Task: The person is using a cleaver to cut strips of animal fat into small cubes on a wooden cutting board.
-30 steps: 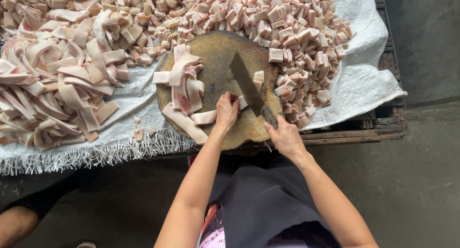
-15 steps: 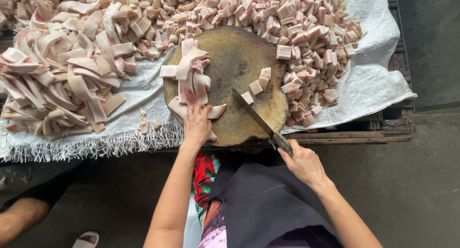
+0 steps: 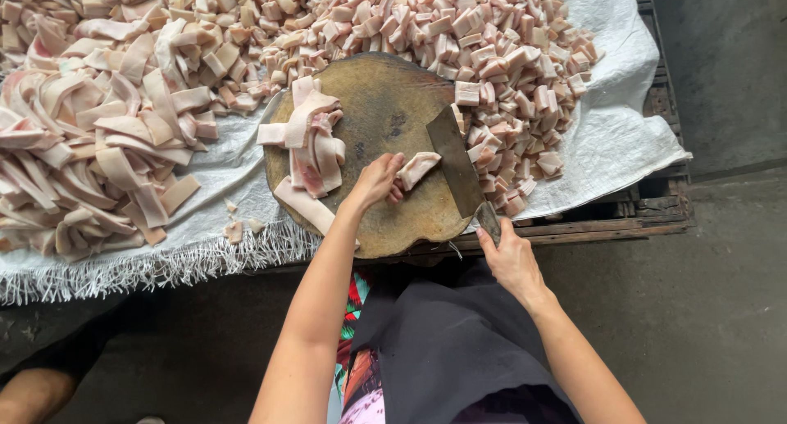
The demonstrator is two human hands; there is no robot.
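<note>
Meat strip held on the round chopping block, cleaver blade resting beside it.

The meat strip [image 3: 418, 168] lies near the centre of the chopping block [image 3: 385, 104], pinned by the curled fingers of the left hand [image 3: 375, 182]. The cleaver [image 3: 456, 162] lies with its blade just right of the strip; the right hand [image 3: 510, 256] is wrapped closed around its handle at the block's near right edge. A bundle of uncut strips [image 3: 310, 141] lies on the block's left edge. The white woven sheet [image 3: 623, 137] carries diced pieces [image 3: 492, 39] along its far and right side, long strips [image 3: 90, 145] at its left. Both forearms reach forward from the near edge.
</note>
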